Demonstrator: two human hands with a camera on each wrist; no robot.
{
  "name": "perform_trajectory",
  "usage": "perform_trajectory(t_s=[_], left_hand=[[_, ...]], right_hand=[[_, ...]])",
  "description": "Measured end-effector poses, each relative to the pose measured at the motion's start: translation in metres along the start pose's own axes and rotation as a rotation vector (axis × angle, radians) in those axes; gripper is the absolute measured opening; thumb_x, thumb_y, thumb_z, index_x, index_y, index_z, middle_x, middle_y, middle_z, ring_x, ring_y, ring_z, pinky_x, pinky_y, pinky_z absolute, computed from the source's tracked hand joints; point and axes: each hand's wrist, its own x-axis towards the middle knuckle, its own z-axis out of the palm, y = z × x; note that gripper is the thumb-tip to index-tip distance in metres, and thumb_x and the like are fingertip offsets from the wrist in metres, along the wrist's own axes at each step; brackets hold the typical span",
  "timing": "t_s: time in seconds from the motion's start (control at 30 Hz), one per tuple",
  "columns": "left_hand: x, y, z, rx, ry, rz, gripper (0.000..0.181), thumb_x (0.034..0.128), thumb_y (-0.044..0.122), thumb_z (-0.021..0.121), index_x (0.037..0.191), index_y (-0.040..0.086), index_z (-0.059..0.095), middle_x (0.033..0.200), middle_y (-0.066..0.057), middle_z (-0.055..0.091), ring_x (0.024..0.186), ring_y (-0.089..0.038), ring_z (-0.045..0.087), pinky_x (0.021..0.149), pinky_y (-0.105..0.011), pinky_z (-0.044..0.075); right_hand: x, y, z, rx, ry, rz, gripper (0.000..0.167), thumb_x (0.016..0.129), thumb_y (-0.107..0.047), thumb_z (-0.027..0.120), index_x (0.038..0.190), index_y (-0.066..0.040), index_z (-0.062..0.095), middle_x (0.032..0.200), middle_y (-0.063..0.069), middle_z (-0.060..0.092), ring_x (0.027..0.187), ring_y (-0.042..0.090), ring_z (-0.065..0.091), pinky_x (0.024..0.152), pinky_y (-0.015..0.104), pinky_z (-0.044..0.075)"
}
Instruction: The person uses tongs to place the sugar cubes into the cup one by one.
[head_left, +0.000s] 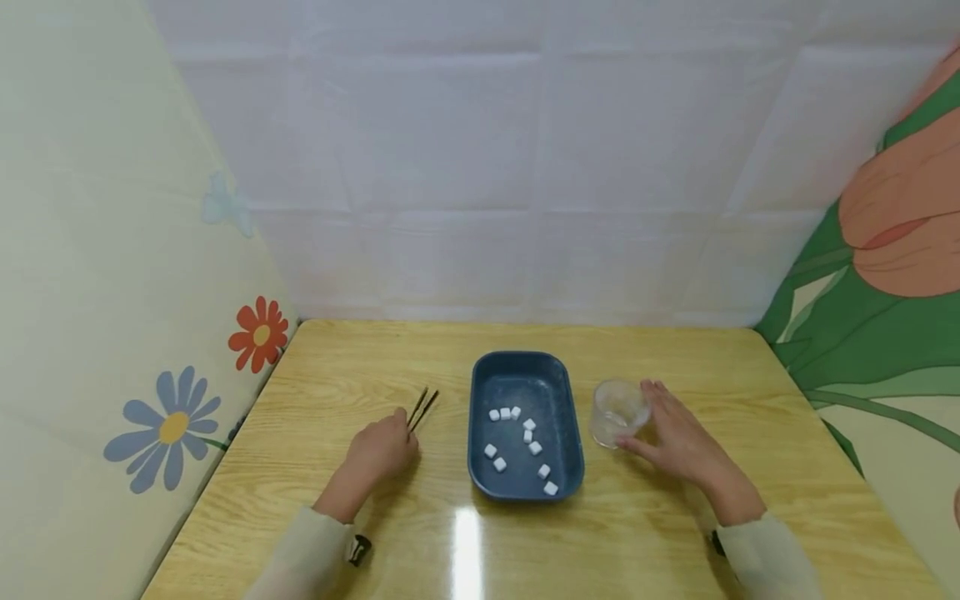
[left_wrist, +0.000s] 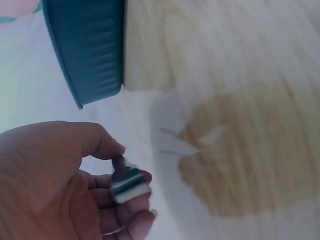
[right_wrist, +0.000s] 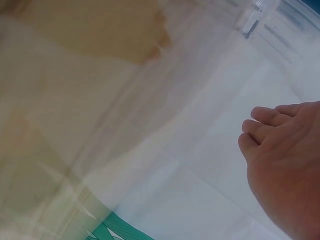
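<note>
My left hand (head_left: 382, 446) is left of the blue tray and holds dark tweezers (head_left: 423, 410) with two slim prongs pointing away, slightly apart. In the left wrist view, thumb and fingers pinch their blurred end (left_wrist: 129, 184). Several small white cubes (head_left: 528, 425) lie scattered in the tray (head_left: 525, 493). To its right stands a clear glass cup (head_left: 611, 417). At the cup's right side is my right hand (head_left: 678, 437), fingers extended and thumb spread toward the cup's front. The right wrist view shows a gap between these fingers (right_wrist: 260, 127) and the cup (right_wrist: 250, 20); the thumb is hidden there.
Everything stands on a wood-grain table (head_left: 360, 358). A white cloth (head_left: 450, 167) hangs behind it. Flower-printed panels border the left (head_left: 75, 333) and right (head_left: 900, 292) sides. Light glares on the table before the tray.
</note>
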Motion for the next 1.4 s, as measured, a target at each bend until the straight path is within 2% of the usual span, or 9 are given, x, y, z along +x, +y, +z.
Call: perform_trajectory(t_s=[0.23, 0.5, 0.77, 1.03, 1.27, 1.4], left_hand=[[-0.003, 0.001, -0.009, -0.035, 0.103, 0.086, 0.016, 0.0979, 0.011, 0.056, 0.087, 0.004, 0.046, 0.060, -0.004, 0.044, 0.050, -0.016, 0.038, 0.045, -0.031, 0.033], [-0.002, 0.005, -0.014, -0.015, 0.179, 0.107, 0.015, 0.1002, 0.013, 0.057, 0.091, 0.005, 0.048, 0.064, -0.006, 0.048, 0.055, -0.019, 0.046, 0.046, -0.034, 0.039], [0.000, 0.007, -0.018, -0.031, 0.197, 0.125, 0.013, 0.1045, 0.015, 0.055, 0.104, 0.002, 0.053, 0.079, -0.007, 0.058, 0.064, -0.018, 0.054, 0.051, -0.034, 0.044], [0.001, 0.010, -0.021, -0.094, 0.185, 0.106, 0.017, 0.1049, 0.017, 0.056, 0.109, 0.001, 0.056, 0.080, -0.004, 0.059, 0.063, -0.015, 0.054, 0.054, -0.033, 0.044], [0.001, 0.013, -0.023, -0.090, 0.255, 0.131, 0.021, 0.1034, 0.021, 0.060, 0.108, 0.000, 0.060, 0.084, -0.007, 0.065, 0.066, -0.018, 0.060, 0.056, -0.035, 0.048], [0.001, 0.016, -0.027, -0.088, 0.279, 0.145, 0.020, 0.1006, 0.020, 0.065, 0.105, 0.000, 0.066, 0.082, -0.005, 0.066, 0.063, -0.014, 0.058, 0.055, -0.032, 0.048]], right_hand=[[-0.001, 0.001, -0.001, 0.016, -0.001, 0.002, 0.110, 0.090, -0.056, 0.071, 0.154, 0.015, 0.017, 0.159, 0.037, 0.019, 0.148, 0.052, 0.017, 0.115, 0.066, 0.020], [-0.001, 0.000, -0.001, 0.017, -0.009, 0.007, 0.110, 0.090, -0.058, 0.070, 0.155, 0.014, 0.017, 0.160, 0.036, 0.020, 0.148, 0.052, 0.017, 0.115, 0.067, 0.021], [-0.001, -0.001, -0.002, 0.019, -0.002, 0.000, 0.110, 0.090, -0.057, 0.070, 0.155, 0.015, 0.016, 0.160, 0.036, 0.019, 0.149, 0.051, 0.015, 0.116, 0.066, 0.020], [0.000, -0.002, -0.002, 0.014, -0.007, 0.007, 0.111, 0.090, -0.057, 0.070, 0.154, 0.015, 0.016, 0.160, 0.037, 0.018, 0.149, 0.052, 0.016, 0.115, 0.066, 0.020], [0.000, -0.003, -0.003, 0.016, -0.015, 0.015, 0.111, 0.090, -0.059, 0.069, 0.155, 0.014, 0.016, 0.160, 0.036, 0.017, 0.149, 0.051, 0.015, 0.116, 0.065, 0.020], [0.001, -0.003, -0.002, 0.019, -0.011, 0.015, 0.111, 0.090, -0.059, 0.069, 0.155, 0.014, 0.017, 0.160, 0.036, 0.017, 0.149, 0.051, 0.015, 0.116, 0.065, 0.020]])
